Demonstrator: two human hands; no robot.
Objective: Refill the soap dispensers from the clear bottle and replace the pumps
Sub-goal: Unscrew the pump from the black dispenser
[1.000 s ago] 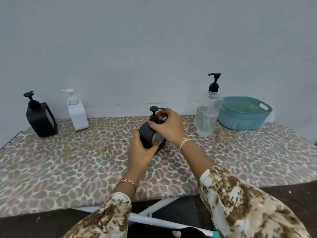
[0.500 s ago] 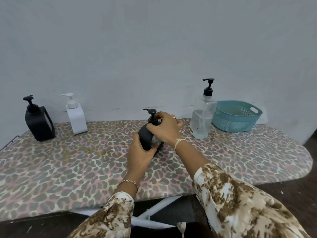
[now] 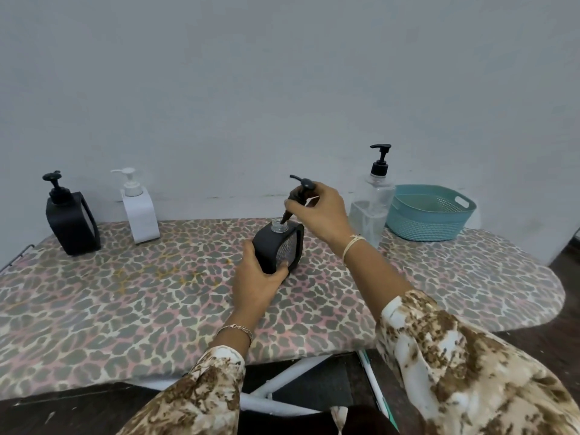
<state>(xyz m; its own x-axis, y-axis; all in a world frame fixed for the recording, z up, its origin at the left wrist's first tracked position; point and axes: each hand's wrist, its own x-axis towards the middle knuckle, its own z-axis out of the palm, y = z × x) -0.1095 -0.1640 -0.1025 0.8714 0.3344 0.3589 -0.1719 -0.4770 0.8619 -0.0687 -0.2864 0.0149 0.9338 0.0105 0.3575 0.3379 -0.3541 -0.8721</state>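
Black pump (image 3: 300,191) in raised right hand (image 3: 323,211)

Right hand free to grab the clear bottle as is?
Probably not yet: the right hand holds the black pump, just lifted from the black dispenser. The clear bottle stands unobstructed beside it.

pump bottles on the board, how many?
4: black dispenser far left, white dispenser beside it, centre black dispenser in left hand, clear bottle by the basket.
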